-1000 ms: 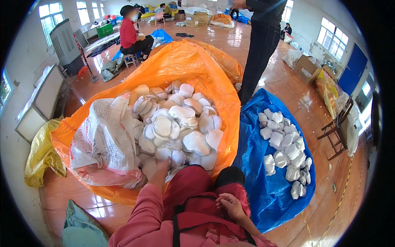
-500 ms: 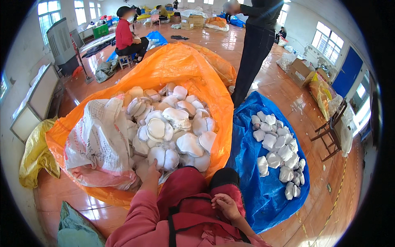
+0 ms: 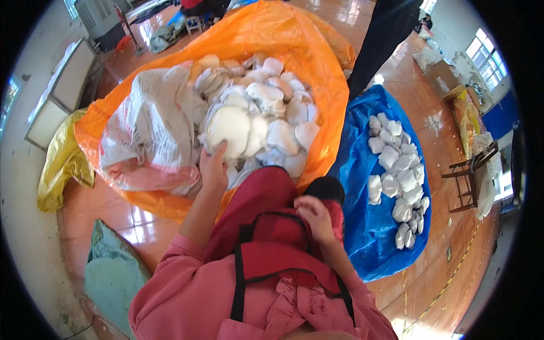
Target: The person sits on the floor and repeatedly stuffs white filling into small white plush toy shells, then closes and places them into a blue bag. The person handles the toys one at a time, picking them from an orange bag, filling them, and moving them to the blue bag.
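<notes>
My left hand (image 3: pixel 214 165) grips the near edge of a cream-white rounded pad (image 3: pixel 228 127), thumb on top and the other fingers mostly hidden. The pad is raised over a heap of similar white pads (image 3: pixel 280 136), some in stacks, inside a wide-open orange sack (image 3: pixel 331 96). Above my lap, my right hand (image 3: pixel 315 215) hovers with its fingers loosely bent and nothing visible in them. A white woven bag (image 3: pixel 148 122) lies against the heap on its left side.
Right of my knees, a blue sheet (image 3: pixel 362 238) carries several white bundles (image 3: pixel 405 178). A person's dark-trousered leg (image 3: pixel 385 45) stands behind it. A wooden chair (image 3: pixel 470 175) is far right; yellow (image 3: pixel 65 161) and green (image 3: pixel 110 277) sacks lie on the left.
My view has tipped downward. My left hand has gone from touching a stack at the heap's near edge to holding a pad over the heap. My right hand stays above my lap.
</notes>
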The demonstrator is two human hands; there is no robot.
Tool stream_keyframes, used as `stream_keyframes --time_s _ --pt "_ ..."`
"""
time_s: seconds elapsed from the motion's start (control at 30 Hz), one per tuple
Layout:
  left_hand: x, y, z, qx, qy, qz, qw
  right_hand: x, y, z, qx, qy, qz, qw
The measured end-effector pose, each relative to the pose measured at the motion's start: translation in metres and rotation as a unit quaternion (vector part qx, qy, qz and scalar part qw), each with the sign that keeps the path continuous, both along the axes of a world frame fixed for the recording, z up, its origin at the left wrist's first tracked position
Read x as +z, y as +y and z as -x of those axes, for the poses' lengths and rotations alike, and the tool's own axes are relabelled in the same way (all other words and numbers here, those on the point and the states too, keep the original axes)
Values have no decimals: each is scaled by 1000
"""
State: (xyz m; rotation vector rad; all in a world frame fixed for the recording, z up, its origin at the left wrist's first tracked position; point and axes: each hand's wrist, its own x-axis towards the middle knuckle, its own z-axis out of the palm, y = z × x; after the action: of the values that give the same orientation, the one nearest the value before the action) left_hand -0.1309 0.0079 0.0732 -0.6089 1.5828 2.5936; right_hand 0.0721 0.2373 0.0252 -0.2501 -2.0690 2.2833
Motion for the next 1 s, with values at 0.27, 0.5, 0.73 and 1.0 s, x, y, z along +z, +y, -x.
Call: stream_keyframes --time_s 0.27,0.5,0.73,1.0 --pt "25 10 -48 -159 50 -158 973 42 -18 64 -45 100 169 980" --pt "24 18 -68 -296 -109 -225 922 39 -27 57 -75 104 279 952" --pt "5 7 -74 -390 1 -270 880 37 -19 57 -117 68 347 928" --pt "7 41 -93 -306 423 471 711 -15 -19 53 -137 -3 377 916"
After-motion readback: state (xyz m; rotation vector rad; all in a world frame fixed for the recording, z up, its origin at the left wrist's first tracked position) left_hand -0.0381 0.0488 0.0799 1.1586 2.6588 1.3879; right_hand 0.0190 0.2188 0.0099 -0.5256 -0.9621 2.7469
